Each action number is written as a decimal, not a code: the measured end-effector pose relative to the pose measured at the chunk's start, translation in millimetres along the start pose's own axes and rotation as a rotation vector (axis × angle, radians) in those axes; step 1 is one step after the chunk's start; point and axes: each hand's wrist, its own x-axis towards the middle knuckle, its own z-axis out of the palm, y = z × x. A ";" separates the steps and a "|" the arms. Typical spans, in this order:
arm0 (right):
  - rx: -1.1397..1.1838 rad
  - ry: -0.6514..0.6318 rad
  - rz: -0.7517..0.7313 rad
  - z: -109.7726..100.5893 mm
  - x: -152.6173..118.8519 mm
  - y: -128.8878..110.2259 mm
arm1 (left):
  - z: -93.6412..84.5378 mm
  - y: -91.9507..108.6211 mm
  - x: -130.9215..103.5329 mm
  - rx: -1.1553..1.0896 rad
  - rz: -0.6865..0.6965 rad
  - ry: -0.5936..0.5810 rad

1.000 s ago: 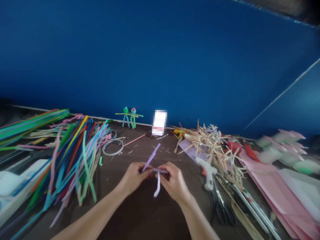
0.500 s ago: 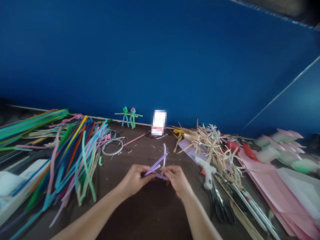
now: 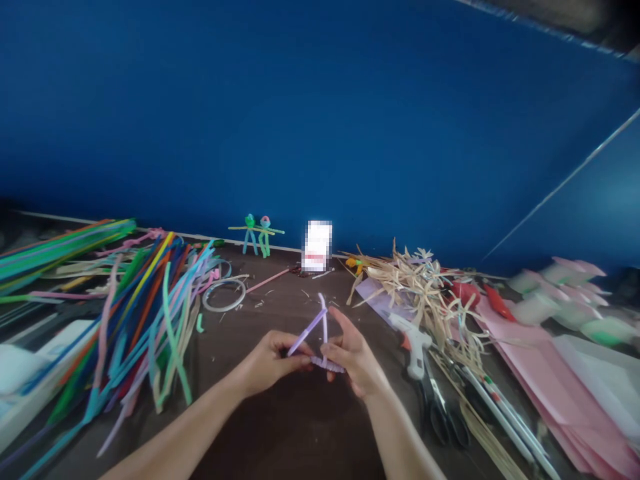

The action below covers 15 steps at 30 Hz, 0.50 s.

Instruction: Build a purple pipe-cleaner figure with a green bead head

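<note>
Between my two hands is a small piece made of purple pipe cleaners [image 3: 327,364], with a wound lower part and loose ends standing up from it. My left hand [image 3: 273,360] pinches its left side between thumb and fingers; one purple strand slants up and right from there. Thumb and lower fingers of my right hand [image 3: 353,357] grip the right side near a pale lilac upright strand [image 3: 324,327]. The right index finger is raised and stretched toward the spot where the strands cross.
Pipe cleaners [image 3: 145,300] of many colours lie left, near a white ring [image 3: 225,295]. Two pipe-cleaner figures [image 3: 257,233] and a blurred bright screen [image 3: 317,245] stand at the back. A glue gun [image 3: 415,347], scissors [image 3: 443,413], dried strips [image 3: 405,273] and pink sheets [image 3: 545,380] lie right.
My right index finger has lifted and straightened toward the strands. The upright strand has tilted left, and the strands at my left hand have come closer together.
</note>
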 end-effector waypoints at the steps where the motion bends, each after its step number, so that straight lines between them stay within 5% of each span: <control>1: -0.030 0.011 -0.051 0.5 -0.3 0.1 | 0.1 0.5 -0.2 0.000 0.005 0.000; 5: -0.295 0.105 -0.272 1.4 -0.8 3.2 | 0.7 0.0 0.0 0.005 -0.033 0.048; 15: -0.713 0.038 -0.372 1.1 -6.5 -6.9 | 0.6 -10.0 5.0 -0.107 -0.085 0.103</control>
